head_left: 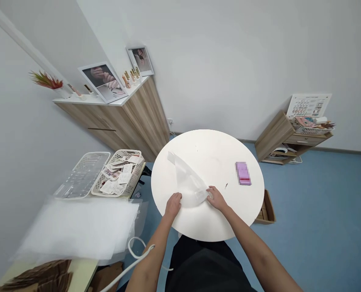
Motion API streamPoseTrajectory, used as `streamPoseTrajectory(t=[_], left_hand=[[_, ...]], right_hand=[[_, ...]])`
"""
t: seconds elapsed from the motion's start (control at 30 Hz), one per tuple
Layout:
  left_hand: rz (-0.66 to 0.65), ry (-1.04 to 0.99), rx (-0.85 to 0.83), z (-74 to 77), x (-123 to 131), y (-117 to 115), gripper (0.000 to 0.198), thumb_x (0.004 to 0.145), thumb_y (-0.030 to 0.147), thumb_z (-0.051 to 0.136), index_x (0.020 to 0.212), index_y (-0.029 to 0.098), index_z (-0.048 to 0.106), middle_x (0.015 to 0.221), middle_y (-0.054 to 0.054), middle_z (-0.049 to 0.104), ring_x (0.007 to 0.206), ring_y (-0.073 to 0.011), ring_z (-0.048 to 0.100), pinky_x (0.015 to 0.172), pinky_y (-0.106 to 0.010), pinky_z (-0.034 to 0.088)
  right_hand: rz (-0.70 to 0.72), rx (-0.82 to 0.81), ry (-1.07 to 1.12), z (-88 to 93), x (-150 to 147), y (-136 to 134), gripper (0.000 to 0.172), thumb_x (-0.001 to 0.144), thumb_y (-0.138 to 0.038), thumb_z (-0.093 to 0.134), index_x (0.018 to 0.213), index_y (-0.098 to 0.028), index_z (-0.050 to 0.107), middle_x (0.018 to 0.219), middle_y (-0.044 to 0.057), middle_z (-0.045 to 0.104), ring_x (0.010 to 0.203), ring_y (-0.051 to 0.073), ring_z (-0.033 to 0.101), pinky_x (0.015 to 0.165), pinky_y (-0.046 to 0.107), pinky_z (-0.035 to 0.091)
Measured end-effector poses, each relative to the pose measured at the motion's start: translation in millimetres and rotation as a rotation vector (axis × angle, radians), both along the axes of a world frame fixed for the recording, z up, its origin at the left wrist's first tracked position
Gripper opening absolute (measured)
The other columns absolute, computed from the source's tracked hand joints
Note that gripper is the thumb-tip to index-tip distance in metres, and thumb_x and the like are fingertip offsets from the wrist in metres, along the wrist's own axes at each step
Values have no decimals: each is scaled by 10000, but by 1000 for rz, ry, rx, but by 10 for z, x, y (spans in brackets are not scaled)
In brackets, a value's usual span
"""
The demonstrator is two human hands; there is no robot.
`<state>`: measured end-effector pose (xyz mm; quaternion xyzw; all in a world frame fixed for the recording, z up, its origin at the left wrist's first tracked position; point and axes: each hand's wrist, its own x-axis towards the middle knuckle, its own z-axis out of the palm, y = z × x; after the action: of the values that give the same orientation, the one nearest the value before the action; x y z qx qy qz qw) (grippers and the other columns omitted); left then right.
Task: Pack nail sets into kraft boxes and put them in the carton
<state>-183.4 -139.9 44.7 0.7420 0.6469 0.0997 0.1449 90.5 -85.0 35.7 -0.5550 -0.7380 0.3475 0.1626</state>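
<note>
A translucent white packing sheet (188, 182) lies partly folded on the round white table (211, 223), with a narrow flap pointing to the far left. At its near left edge, my left hand (173, 204) is closed, fingers curled on the sheet's border. My right hand (216, 198) pinches the sheet's right side, where it bunches up. Whether anything lies inside the bunched part, I cannot make out. To the right of my right hand are a small dark scrap (226, 186) and a purple box (243, 173), its surface blurred into blocks.
At left, a stack of white sheets (77, 227) lies near a basket of cards (139, 158) and a clear-lined basket (86, 156). A white cable (138, 259) hangs by my left arm. A cardboard box (270, 207) stands on the floor at right. Wooden cabinets (144, 113) line the wall.
</note>
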Motion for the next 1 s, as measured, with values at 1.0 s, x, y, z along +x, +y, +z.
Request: streamPoseTrajectory(t=[1.0], left_hand=[[-142,86,-241,-341,-602,-123,585,942,256,390,1511,277,257,1616,-99,158,1486,-305,112,1166,-584,140]], right_hand=[[-153,231,-423,-142,-263,-82,688,816,-356,599,1424,-153,348,1202,160,584,1063,299,544,867,374,456]])
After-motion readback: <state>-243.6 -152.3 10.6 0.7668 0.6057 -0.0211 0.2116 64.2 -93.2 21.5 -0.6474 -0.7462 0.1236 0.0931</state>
